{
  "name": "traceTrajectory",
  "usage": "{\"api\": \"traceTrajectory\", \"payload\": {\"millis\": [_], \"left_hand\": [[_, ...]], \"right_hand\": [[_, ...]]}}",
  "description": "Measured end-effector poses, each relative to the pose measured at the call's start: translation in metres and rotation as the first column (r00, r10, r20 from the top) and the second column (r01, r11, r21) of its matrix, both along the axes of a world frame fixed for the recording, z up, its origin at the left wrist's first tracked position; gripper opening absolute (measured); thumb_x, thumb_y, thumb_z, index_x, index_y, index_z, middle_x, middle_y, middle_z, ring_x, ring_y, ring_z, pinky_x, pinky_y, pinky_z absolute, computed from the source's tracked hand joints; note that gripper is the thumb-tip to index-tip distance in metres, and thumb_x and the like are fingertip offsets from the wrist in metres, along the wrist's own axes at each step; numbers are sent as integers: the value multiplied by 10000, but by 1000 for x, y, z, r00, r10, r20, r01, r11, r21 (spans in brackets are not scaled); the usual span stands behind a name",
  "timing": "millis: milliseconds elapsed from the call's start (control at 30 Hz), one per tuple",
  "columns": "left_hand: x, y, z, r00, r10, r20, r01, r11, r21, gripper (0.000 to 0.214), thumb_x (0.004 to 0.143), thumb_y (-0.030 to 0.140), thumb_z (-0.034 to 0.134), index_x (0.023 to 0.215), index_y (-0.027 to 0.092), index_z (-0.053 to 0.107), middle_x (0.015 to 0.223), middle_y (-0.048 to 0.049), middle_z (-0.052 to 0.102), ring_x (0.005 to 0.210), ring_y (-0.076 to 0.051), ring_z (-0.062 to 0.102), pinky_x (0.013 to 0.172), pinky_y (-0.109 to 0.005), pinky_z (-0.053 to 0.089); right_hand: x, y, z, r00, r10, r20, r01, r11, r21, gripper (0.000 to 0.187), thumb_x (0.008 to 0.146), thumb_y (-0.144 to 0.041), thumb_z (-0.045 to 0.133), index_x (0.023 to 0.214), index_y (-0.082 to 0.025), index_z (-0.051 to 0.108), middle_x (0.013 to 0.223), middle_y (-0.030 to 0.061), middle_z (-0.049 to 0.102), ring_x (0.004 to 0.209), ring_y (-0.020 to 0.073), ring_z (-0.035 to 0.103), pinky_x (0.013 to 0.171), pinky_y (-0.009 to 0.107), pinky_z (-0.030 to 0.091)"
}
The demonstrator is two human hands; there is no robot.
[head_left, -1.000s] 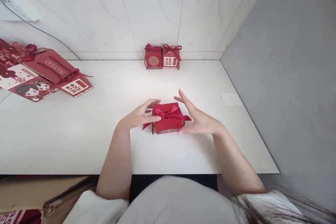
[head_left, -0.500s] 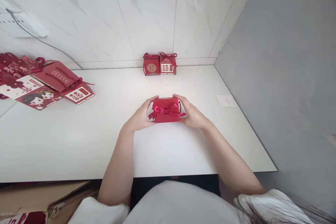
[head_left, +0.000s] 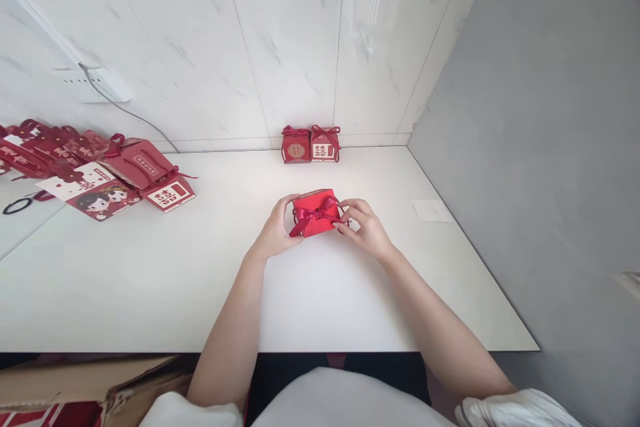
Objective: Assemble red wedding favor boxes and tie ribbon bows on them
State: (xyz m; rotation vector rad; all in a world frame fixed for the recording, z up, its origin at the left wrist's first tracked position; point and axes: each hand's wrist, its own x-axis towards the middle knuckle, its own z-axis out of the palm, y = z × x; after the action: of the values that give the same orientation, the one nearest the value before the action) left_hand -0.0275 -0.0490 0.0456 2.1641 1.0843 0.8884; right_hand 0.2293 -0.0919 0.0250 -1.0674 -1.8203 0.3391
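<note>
A small red gift box [head_left: 311, 225] with a dark-pink ribbon bow [head_left: 320, 211] on top stands over the middle of the white table, turned slightly askew. My left hand [head_left: 278, 229] grips its left side, thumb at the near edge and fingers at the far one. At the right side, my right hand [head_left: 364, 225] has its thumb and fingers closed on the ribbon's right end. Thin dark cords show at both sides of the box. Its front and underside are hidden from above.
Two bow-tied red boxes [head_left: 310, 145] stand against the tiled wall. At the left lie several red gift bags and boxes [head_left: 143, 163], near a wall socket [head_left: 93, 85] with a cable. A white paper slip [head_left: 433, 211] lies near the right table edge; a cardboard box [head_left: 75, 380] is below.
The box has turned a little, its right side away from me. My right hand has moved from the box's side to the ribbon end. The camera view has shifted.
</note>
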Motion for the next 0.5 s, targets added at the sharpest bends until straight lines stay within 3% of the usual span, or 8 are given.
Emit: {"api": "traceTrajectory", "payload": {"millis": [133, 367, 433, 500], "left_hand": [[-1, 4, -7, 999, 12, 40, -11, 1000, -10, 861, 642, 165, 730, 1417, 254, 365, 1464, -102, 442, 1365, -312, 447, 1155, -501, 358], [-2, 7, -10, 988, -40, 149, 44, 999, -28, 841, 653, 141, 741, 1400, 256, 371, 1473, -109, 426, 1369, -300, 442, 1142, -496, 386], [-2, 6, -9, 982, -62, 177, 70, 997, -36, 839, 660, 152, 753, 1400, 246, 369, 1481, -127, 414, 1374, -308, 435, 1117, -491, 419], [-2, 5, -7, 978, -84, 190, 93, 995, -39, 844, 667, 165, 763, 1406, 240, 361, 1489, -138, 406, 1375, -314, 434, 1115, -494, 422]], "right_hand": [[-4, 0, 0, 993, 8, 114, -23, 990, 137, 116, 901, -287, 659, 802, -240, 624, 1281, 93, 593, 1218, 284, 536, 994, 506, 497], [-6, 1, -7, 981, 65, 181, -92, 984, 150, 28, 886, -259, 661, 877, -250, 637, 1346, 93, 558, 1246, 289, 527, 981, 503, 512], [-4, 1, -9, 989, 66, 134, -82, 990, 116, 247, 857, -292, 701, 1087, -268, 614, 1419, 104, 510, 1299, 298, 497, 1008, 512, 504], [-3, 2, -10, 995, 55, 78, -60, 997, 58, 630, 829, -321, 735, 1387, -290, 444, 1527, 120, 406, 1392, 307, 418, 1079, 535, 454]]}}
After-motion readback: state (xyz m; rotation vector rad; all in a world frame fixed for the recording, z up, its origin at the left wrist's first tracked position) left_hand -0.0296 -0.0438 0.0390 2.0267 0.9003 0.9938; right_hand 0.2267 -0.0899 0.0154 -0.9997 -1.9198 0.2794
